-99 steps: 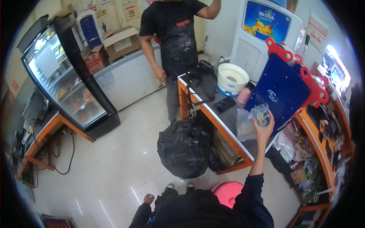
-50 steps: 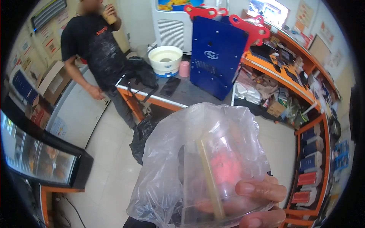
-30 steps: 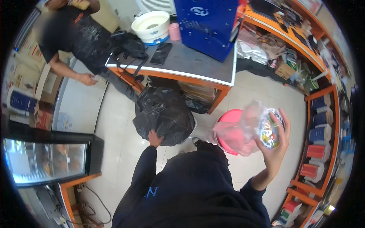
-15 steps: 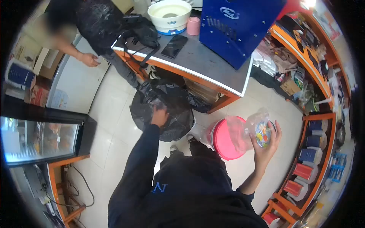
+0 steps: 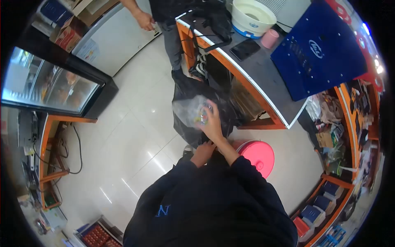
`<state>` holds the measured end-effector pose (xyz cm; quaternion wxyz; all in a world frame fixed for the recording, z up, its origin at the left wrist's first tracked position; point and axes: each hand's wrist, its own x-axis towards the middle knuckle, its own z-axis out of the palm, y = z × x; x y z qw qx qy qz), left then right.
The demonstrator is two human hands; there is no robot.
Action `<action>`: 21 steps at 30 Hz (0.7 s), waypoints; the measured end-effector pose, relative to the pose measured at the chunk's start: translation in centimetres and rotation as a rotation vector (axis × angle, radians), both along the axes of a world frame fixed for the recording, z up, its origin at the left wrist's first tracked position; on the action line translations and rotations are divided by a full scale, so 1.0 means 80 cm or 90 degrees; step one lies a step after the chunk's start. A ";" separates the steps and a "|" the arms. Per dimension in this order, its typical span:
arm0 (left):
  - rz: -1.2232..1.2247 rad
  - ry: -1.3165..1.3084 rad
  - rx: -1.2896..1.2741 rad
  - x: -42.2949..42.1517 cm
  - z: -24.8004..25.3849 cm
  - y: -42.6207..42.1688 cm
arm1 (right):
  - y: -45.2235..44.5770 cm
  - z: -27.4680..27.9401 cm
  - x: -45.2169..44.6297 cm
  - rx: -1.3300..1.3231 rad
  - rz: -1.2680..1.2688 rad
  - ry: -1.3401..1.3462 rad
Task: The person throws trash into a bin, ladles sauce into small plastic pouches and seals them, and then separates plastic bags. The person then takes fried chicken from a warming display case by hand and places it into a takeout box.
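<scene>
My right hand (image 5: 212, 123) is closed around a piece of clear plastic packaging (image 5: 186, 110) with a colourful print near the fingers. It holds this over a black plastic bag (image 5: 181, 125) that stands on the floor in front of me. Just below, my left hand (image 5: 202, 154) is closed at the near edge of the black bag, its fingertips partly hidden by the right wrist. A pink-lidded bucket (image 5: 263, 154) stands to the right of my right forearm.
A counter (image 5: 263, 68) with an orange frame carries a white and blue basin (image 5: 253, 18), a pink cup (image 5: 270, 38), a phone (image 5: 245, 49) and a blue box-shaped machine (image 5: 317, 49). Another person's hand (image 5: 145, 20) is beside a white cabinet (image 5: 115, 41). A lit display fridge (image 5: 53, 82) stands left.
My right hand has carried the plastic packaging left from above the pink lid to over the black bag. My left hand has moved from the bag's middle to its near edge. The view has shifted.
</scene>
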<state>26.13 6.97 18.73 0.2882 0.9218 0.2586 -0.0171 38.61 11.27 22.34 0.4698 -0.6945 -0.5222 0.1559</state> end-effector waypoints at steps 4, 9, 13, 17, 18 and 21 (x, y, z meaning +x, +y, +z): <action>0.105 0.186 0.088 -0.030 0.006 -0.001 | -0.036 -0.072 0.012 -0.324 0.133 -0.151; 0.063 0.177 0.111 -0.058 0.015 -0.008 | -0.037 -0.084 0.047 -0.398 0.111 -0.271; -0.037 0.022 0.095 -0.033 0.086 -0.012 | -0.018 -0.040 0.045 -0.223 0.112 -0.288; -0.042 -0.064 0.116 -0.023 0.103 -0.020 | -0.026 -0.022 0.046 -0.306 0.427 -0.040; -0.039 -0.095 0.125 -0.023 0.104 -0.022 | -0.029 -0.029 0.048 -0.346 0.542 0.023; -0.084 -0.111 0.124 -0.023 0.100 -0.037 | -0.020 -0.090 0.028 -0.501 0.531 -0.128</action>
